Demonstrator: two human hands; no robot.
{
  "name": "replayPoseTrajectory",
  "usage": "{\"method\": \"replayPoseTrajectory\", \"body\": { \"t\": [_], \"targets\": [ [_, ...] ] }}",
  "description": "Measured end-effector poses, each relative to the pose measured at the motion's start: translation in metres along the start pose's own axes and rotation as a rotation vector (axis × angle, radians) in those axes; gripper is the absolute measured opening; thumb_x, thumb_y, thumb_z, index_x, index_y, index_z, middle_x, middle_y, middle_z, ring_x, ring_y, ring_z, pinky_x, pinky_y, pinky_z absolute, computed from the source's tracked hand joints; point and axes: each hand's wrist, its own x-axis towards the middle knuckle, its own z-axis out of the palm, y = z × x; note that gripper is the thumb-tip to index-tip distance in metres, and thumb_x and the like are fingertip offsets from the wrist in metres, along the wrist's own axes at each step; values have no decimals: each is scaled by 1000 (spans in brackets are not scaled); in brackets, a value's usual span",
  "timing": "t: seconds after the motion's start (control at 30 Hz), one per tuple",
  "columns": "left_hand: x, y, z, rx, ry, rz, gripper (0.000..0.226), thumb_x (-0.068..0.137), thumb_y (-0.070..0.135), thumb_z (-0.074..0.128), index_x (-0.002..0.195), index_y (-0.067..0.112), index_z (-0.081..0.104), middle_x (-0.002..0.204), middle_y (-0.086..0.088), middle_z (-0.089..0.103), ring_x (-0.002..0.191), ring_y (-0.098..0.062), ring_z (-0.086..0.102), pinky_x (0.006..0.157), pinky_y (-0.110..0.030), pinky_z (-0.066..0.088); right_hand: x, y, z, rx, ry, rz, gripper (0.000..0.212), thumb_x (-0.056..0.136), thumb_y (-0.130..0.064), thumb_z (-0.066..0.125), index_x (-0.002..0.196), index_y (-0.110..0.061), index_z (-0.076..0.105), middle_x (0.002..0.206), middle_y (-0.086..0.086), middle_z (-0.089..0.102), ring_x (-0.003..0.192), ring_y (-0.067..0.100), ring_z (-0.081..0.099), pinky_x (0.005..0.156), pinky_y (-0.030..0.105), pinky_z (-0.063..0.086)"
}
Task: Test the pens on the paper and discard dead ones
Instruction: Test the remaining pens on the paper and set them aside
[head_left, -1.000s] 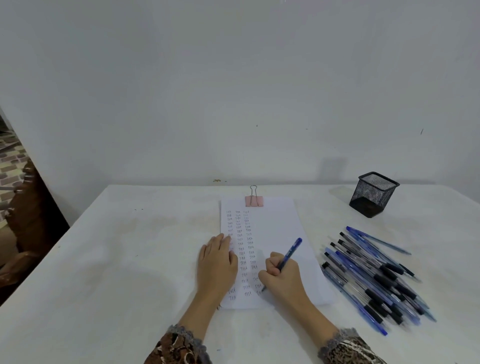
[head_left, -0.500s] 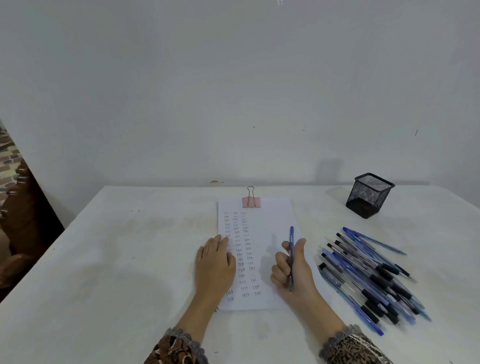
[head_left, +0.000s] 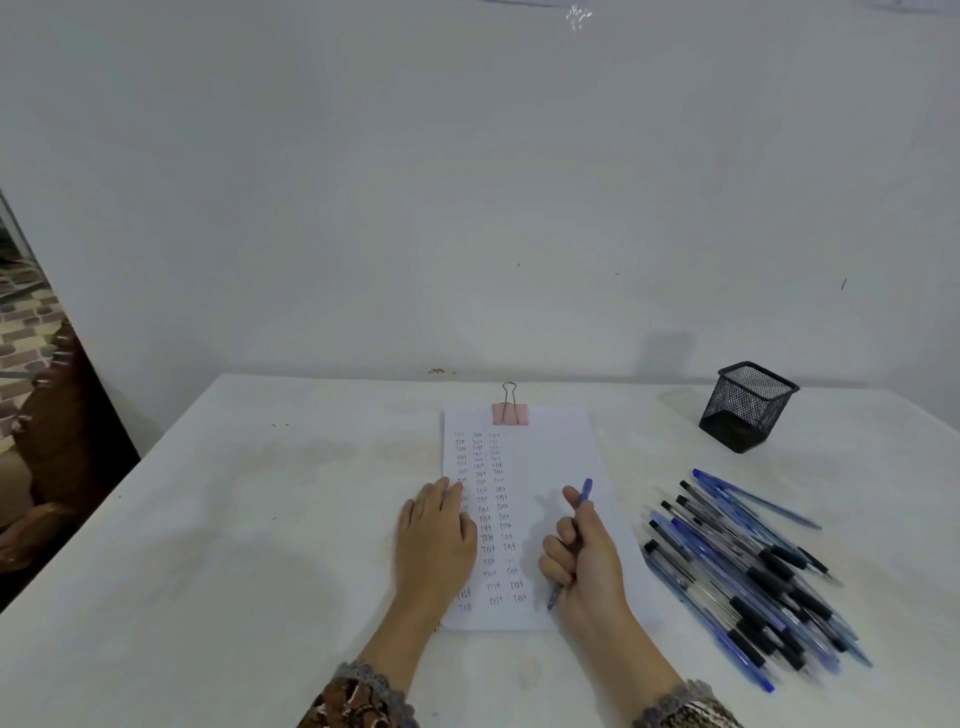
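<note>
The right hand (head_left: 587, 566) grips a blue pen (head_left: 585, 492) in its fist, tip down over the paper (head_left: 556, 452), while the left hand (head_left: 435, 540) lies flat on the sheet. The pen looks light, stiff and smooth, best pinched low on the barrel; other pens (head_left: 748, 577) lie heaped to the right.

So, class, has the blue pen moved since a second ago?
Yes: the blue pen in the right hand has swung from slanting rightward to pointing roughly lengthwise along the paper.

White paper (head_left: 561, 457) bears columns of scribbles; right hand (head_left: 587, 561) grips a blue pen (head_left: 586, 491) over it; a pen heap (head_left: 737, 571) lies just right
</note>
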Motion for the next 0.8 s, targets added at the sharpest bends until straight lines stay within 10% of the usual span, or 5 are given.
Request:
{"method": "replayPoseTrajectory", "body": {
  "t": [0.8],
  "targets": [
    [-1, 3, 1, 14, 45, 16, 43, 96, 22, 33, 139, 20, 38, 150, 3, 29, 139, -13, 23, 116, -32, 10, -2, -8, 0, -90, -10, 74, 22, 101, -22, 37, 97, -10, 54, 52, -1, 33, 34, 7, 22, 33, 16, 20]
  ]
}}
